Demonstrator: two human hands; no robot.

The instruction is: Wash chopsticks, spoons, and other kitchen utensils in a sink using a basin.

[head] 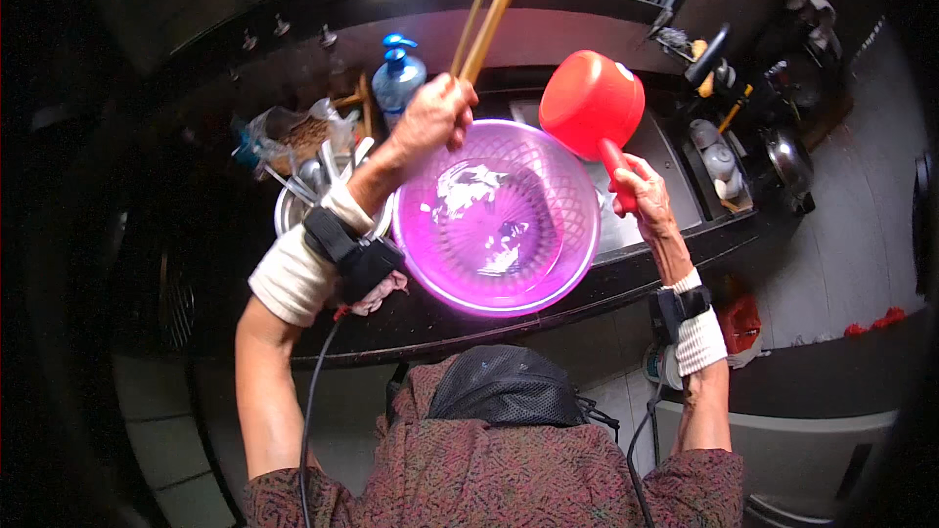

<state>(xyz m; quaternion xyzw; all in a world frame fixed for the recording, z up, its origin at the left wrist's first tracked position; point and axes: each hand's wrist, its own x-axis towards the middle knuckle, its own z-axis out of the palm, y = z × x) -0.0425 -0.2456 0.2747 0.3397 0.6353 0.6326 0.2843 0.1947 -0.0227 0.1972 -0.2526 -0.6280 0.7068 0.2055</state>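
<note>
My left hand (434,116) grips several wooden chopsticks (488,33) above the far left rim of a translucent purple plastic basin (411,257). The sticks point up towards the window, two of them spread from the rest. Clear water (506,235) with bright reflections lies in the basin, over its ribbed bottom. My right hand (644,194) is closed around the handle of a red plastic water dipper (590,103). The dipper is tilted over the basin's far right side, its closed outside facing me, so its inside is hidden.
A blue pump bottle (398,77) stands behind my left hand. A metal pot of utensils (290,216) and a plastic bag (308,136) are at the left. A metal sink (678,191) lies right of the basin, beside a caddy (722,169). The dark counter's front edge (477,334) runs before me.
</note>
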